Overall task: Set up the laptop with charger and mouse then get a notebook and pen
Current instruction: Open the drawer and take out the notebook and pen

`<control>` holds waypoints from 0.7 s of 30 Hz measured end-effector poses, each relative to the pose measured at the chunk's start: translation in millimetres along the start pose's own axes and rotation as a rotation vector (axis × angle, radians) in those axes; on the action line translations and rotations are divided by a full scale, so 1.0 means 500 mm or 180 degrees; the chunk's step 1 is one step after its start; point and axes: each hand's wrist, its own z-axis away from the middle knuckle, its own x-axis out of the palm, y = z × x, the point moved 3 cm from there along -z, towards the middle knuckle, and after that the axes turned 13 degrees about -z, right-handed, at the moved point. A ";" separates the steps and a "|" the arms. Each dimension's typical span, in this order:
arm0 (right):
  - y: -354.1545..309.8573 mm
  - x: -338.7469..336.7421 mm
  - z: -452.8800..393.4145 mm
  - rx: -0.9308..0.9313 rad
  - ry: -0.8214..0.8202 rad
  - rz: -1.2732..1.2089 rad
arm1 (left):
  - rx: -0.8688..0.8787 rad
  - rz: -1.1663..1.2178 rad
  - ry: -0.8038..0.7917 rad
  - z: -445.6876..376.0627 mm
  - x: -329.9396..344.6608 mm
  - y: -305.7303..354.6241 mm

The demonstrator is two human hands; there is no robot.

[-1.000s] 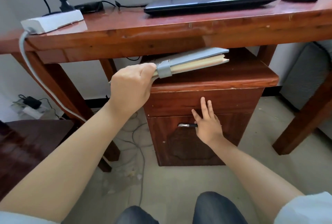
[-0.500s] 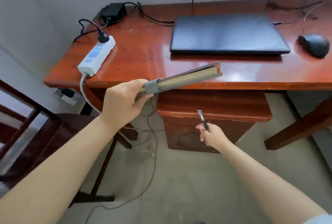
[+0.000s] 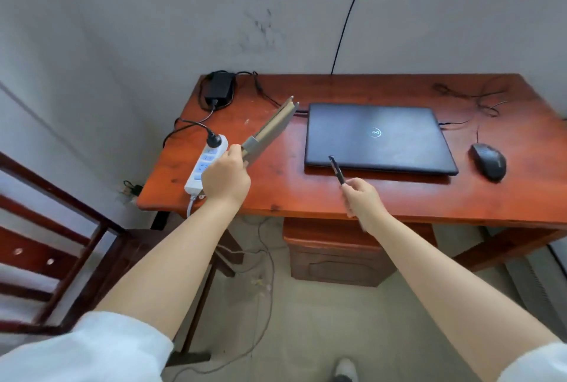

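Head view: the left hand holds a grey notebook by its near end, fingers closed around the spine end beside the elastic band. The notebook is carried in the air, edge-up, over the left part of the desk, between the power strip and the closed laptop. Its long axis runs from the hand away to the far right, the free end pointing toward the laptop's far left corner. It looks light but floppy at the free end, so a grip nearer the middle, or a flat palm under the cover, would likely steady it best.

The right hand is closed on a dark pen, pinched at its near end. The pen is thin, stiff and probably slick; it points far and slightly left, its tip over the laptop's near edge. The mouse sits on the desk to the laptop's right.
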 end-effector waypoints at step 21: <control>-0.013 -0.039 -0.328 0.0588 -0.0277 0.0306 | -0.0249 -0.1090 -0.2140 -0.157 0.348 0.191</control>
